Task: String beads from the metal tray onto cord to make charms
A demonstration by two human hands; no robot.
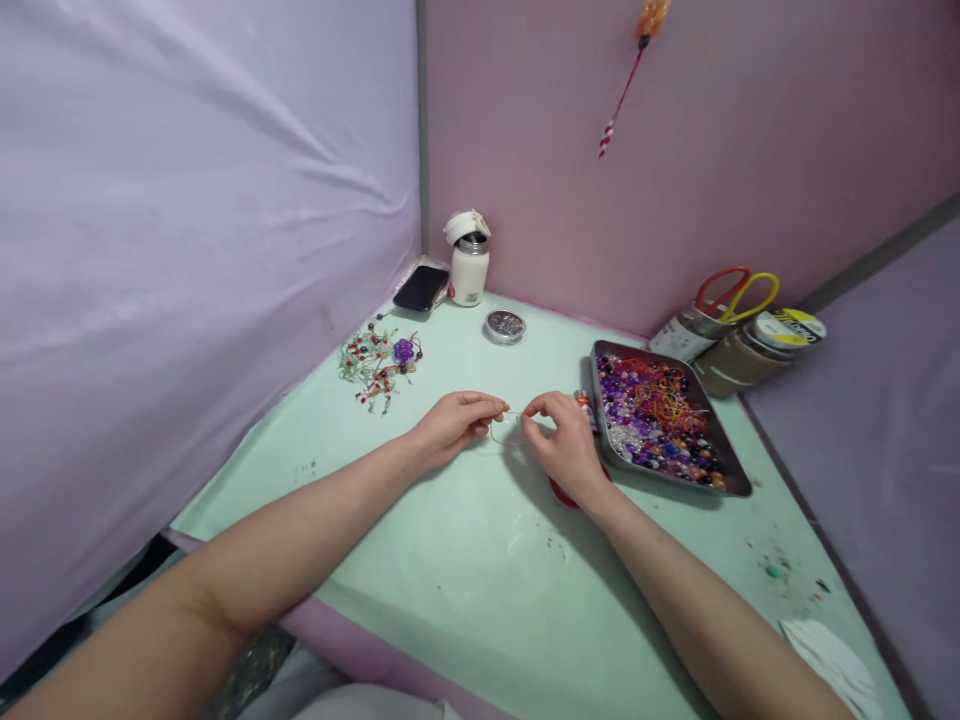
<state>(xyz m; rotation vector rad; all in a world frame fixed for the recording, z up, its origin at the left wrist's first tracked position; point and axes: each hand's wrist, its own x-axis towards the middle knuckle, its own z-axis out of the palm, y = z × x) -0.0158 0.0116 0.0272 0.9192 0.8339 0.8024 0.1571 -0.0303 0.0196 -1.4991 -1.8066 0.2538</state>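
A thin pale cord stretches between my two hands over the middle of the table, with a loop of it hanging below. My left hand pinches the cord between thumb and fingertips. Close by on the right, my right hand pinches the same cord. Partly hidden under my right hand lies a red-handled tool, perhaps scissors. A small bottle with a red and white label is beside that hand. Just to the right sits a metal tray of mixed beads and orange-red cords.
Beaded strings with a purple flower lie at the left. Behind are a phone, a white flask and a small round container. Jars and a scissors holder stand at the back right. A white cloth lies at the front right.
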